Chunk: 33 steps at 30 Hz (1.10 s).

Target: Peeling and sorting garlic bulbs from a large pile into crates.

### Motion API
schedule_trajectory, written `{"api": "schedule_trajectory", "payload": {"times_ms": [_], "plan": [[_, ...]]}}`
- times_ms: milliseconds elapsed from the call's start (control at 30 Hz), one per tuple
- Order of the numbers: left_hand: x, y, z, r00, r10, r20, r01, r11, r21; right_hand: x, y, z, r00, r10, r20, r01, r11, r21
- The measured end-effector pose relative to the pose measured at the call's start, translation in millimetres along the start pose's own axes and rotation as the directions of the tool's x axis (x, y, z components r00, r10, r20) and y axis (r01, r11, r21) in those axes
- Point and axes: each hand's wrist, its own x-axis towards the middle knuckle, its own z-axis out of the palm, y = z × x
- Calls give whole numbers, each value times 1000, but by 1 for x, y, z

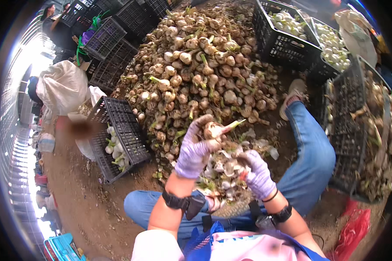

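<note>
One garlic bulb (213, 130) with a green-tipped stem is held up above the floor (74, 185), in front of the near edge of a big heap (196, 65) of soil-stained bulbs. The gloved left hand (194, 152) has it, thumb on the near side and fingers behind, clamped on the bulb; the stem points up and to the right. Just right of it and lower, the gloved right hand (258, 174) is half curled over a scatter of pale peelings (224, 169). Something small and reddish shows by its fingers, but blur and the hand's own angle hide that spot, so I cannot tell whether they are closed on it.

Around this sit the person's bent legs in blue jeans (311, 158). Left of the heap, a black crate (128, 135) leans on the floor with cleaned white bulbs (116, 150) inside, near its lower end. Beyond its far corner stands a white sack (65, 87). Past the heap's right edge, another black crate (285, 54) carries white bulbs, and nearer, a tilted crate (346, 130) is packed with dry stalks (376, 139). A red bag (355, 228) lies below that crate's bottom corner.
</note>
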Motion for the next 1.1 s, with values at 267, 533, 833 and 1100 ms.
{"api": "schedule_trajectory", "payload": {"times_ms": [267,533,833,1100], "plan": [[-106,-6,55,986,153,73,-166,955,245,-31,-91,-5,968,251,14,-176,634,753],[-137,-5,53,970,204,132,-229,950,213,-43,-119,-11,968,231,94,-222,626,747],[-129,-6,54,957,233,176,-291,794,533,-39,-122,-27,952,252,171,-299,658,691],[-141,-22,37,998,-30,-48,31,999,27,-42,-79,-1,968,98,233,-243,605,758]]}}
